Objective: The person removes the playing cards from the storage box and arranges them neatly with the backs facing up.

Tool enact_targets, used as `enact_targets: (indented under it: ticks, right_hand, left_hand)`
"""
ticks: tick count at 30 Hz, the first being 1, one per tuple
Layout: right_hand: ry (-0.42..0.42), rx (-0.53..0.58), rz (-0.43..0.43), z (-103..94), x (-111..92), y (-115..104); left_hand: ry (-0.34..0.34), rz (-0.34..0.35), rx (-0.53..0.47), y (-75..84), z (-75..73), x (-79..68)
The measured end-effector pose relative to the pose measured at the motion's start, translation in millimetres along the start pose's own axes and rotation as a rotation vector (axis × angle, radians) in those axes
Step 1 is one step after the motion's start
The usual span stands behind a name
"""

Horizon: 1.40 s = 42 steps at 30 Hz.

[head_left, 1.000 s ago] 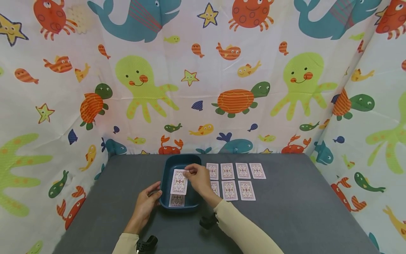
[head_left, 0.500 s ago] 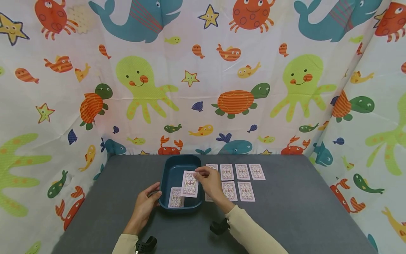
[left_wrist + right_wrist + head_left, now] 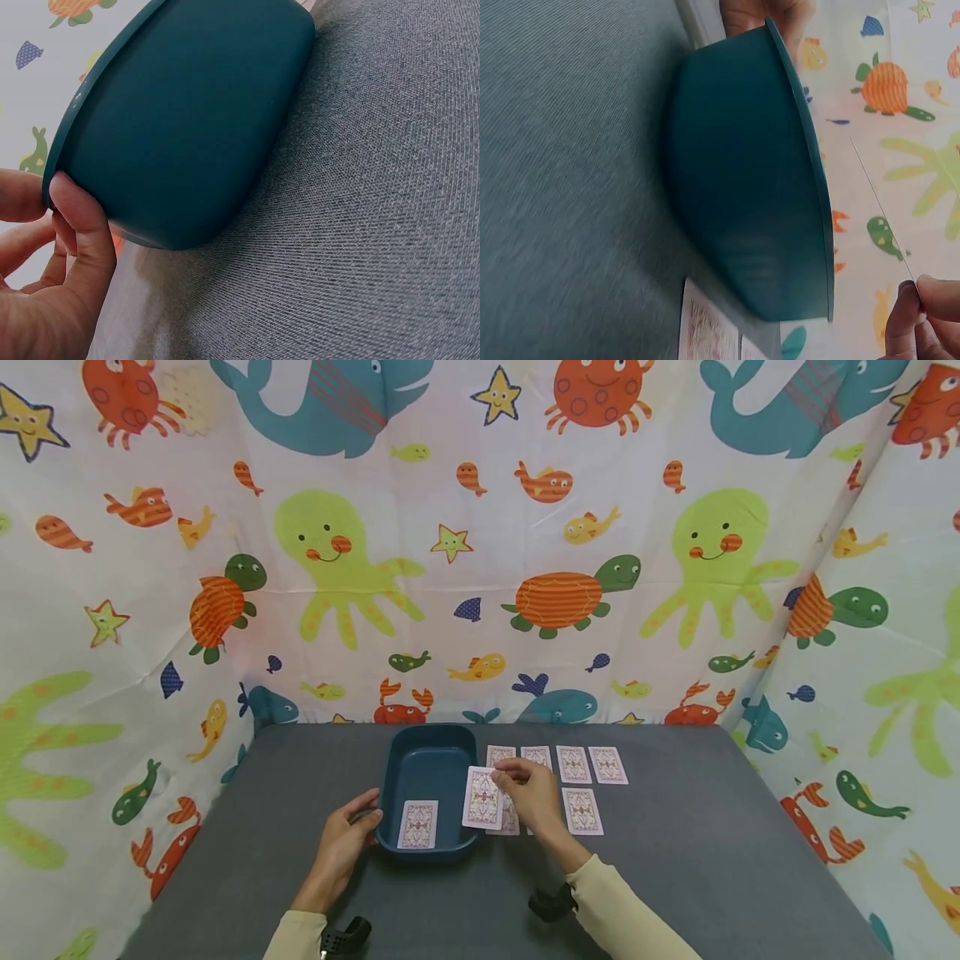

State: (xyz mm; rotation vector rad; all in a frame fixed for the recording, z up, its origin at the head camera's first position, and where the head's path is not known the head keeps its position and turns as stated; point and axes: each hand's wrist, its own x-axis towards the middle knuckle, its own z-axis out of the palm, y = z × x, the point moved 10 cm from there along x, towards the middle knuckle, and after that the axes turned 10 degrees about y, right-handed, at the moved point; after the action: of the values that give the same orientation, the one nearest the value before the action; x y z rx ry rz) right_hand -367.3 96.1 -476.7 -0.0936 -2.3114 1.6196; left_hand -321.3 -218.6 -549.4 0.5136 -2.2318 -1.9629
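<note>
My right hand (image 3: pixel 534 795) pinches a playing card (image 3: pixel 482 800) at its upper right corner, back pattern facing up. The card overlaps the right rim of a dark blue plastic tray (image 3: pixel 427 768) in the head view; the right wrist view shows the card (image 3: pixel 883 211) edge-on, above rim height, between thumb and fingers. Another playing card (image 3: pixel 417 824) lies face down inside the tray, at its near end. My left hand (image 3: pixel 343 843) holds the tray's left rim, its thumb outside the wall in the left wrist view.
Right of the tray, face-down cards lie in two rows on the grey cloth: a far row (image 3: pixel 573 764) and a near row (image 3: pixel 582 812), partly covered by my right hand. A patterned sea-animal curtain (image 3: pixel 465 585) rises behind the table (image 3: pixel 675 877) and at both sides.
My right hand has carried its card rightward from above the tray's middle to over its right rim. The card in the tray is now fully uncovered. The left hand stays in place.
</note>
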Motion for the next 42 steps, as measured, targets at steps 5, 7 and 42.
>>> enact_targets:
  ticks: [5,7,42]
  right_hand:
    - [0.013,-0.016,0.0,-14.1,0,10]
    - [0.015,-0.022,0.001,-18.9,-1,15]
    - [0.055,-0.153,0.09,-108.8,22,81]
  left_hand:
    - [0.004,-0.002,-0.004,2.2,0.0,-0.4]
    - [0.005,-0.003,-0.003,2.1,0.1,-0.6]
    - [0.003,0.0,0.005,2.8,-0.7,-0.4]
